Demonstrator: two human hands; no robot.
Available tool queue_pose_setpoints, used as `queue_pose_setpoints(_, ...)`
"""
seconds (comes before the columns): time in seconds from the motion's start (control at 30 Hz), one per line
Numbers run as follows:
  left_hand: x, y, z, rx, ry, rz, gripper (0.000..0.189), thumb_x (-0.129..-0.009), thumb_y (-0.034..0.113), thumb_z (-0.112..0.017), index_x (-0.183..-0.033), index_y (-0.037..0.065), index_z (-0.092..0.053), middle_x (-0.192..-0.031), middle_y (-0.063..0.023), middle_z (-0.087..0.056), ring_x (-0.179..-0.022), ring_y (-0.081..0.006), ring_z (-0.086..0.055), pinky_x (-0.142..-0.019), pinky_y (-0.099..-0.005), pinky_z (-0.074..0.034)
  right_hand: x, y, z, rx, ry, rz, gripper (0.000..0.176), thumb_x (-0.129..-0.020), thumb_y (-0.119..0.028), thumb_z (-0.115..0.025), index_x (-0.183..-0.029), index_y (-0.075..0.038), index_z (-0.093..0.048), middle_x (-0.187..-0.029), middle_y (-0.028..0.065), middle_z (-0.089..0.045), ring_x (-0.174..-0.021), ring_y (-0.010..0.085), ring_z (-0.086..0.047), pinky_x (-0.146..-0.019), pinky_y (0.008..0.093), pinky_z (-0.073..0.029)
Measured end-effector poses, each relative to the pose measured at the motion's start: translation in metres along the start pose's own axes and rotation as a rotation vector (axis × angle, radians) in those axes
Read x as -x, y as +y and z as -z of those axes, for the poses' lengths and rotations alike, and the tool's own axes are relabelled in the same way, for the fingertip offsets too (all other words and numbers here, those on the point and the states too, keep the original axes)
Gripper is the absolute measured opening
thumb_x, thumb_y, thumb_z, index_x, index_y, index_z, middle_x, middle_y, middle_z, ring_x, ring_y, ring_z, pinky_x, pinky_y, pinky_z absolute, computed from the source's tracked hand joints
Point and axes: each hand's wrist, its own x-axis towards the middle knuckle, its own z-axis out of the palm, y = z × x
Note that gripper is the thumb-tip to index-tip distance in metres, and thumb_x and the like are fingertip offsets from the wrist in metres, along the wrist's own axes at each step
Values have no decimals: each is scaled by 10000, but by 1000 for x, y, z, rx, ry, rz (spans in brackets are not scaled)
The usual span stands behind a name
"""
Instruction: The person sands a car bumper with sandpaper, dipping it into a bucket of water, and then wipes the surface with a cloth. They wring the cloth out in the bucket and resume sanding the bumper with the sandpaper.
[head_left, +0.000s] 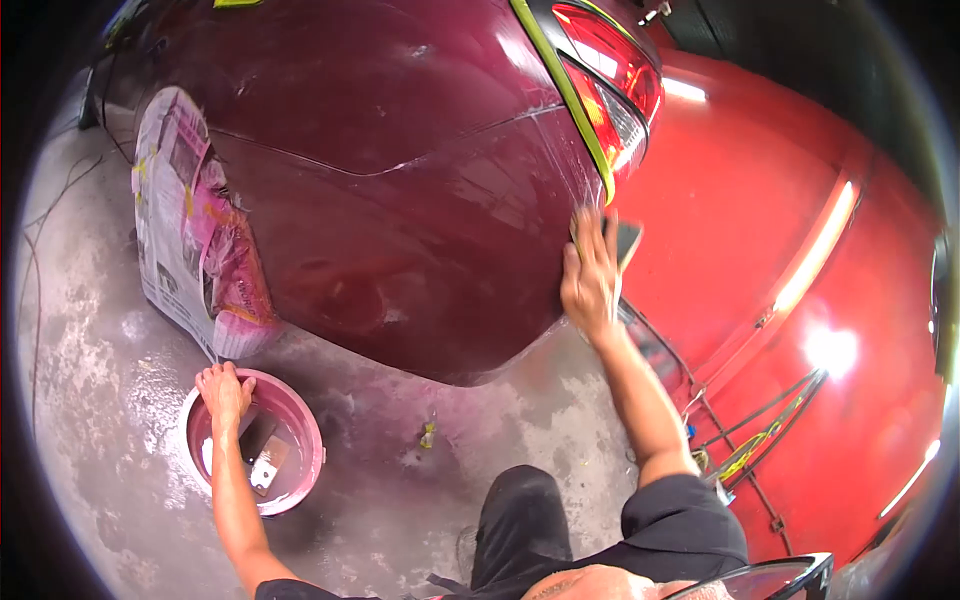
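My left hand [225, 391] grips the far rim of a round pink-stained bucket [312, 425] on the floor. Inside the bucket lies a light flat plate with small holes [267, 468], beside something dark. My right hand [592, 272] is pressed to the rear corner of a maroon car body [420, 240], just below the tail light [607, 90]. A dark flat sanding pad [629, 241] sticks out beneath its fingers, which lie fairly straight along the panel edge; most of the pad is hidden.
Yellow-green masking tape [565, 95] edges the tail light. Newspaper [165, 225] stained pink covers the wheel area at left. A red vehicle [780, 250] stands close on the right, with cables [770, 435] near it. The concrete floor [390, 500] has wet patches and a small yellow scrap [428, 435].
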Motion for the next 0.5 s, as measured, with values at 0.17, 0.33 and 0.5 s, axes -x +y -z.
queue_pose_setpoints(0.17, 13, 35, 2, 57, -2, -195, 455, -706, 407, -791, -971, 52, -687, -1005, -155, -657, -1051, -324, -571, -982, -474, -363, 45, -16, -3, -201, 37, -212, 484, -988, -142, -496, -1444, -1, -420, -1472, 192, -445, -1431, 431, -272, -1150, 472, -282)
queue_pose_setpoints(0.33, 38, 89, -13, 268, -68, -473, 410, -635, 355, -835, -926, 90, -719, -994, -127, -665, -1079, -313, -567, -1071, -516, -322, 71, -15, 5, -69, -19, -126, 493, -977, -110, -503, -1452, -9, -415, -1497, 199, -408, -1438, 429, -260, -1154, 483, -264)
queue_pose_setpoints(0.5, 41, 124, -40, 264, -319, -692, 449, -635, 412, -824, -972, 132, -730, -1053, -89, -673, -1159, -293, -548, -1158, -531, -240, 92, 11, 16, 63, -49, 113, 618, -840, 21, -620, -1433, -56, -460, -1498, 168, -415, -1414, 475, -277, -1120, 519, -333)
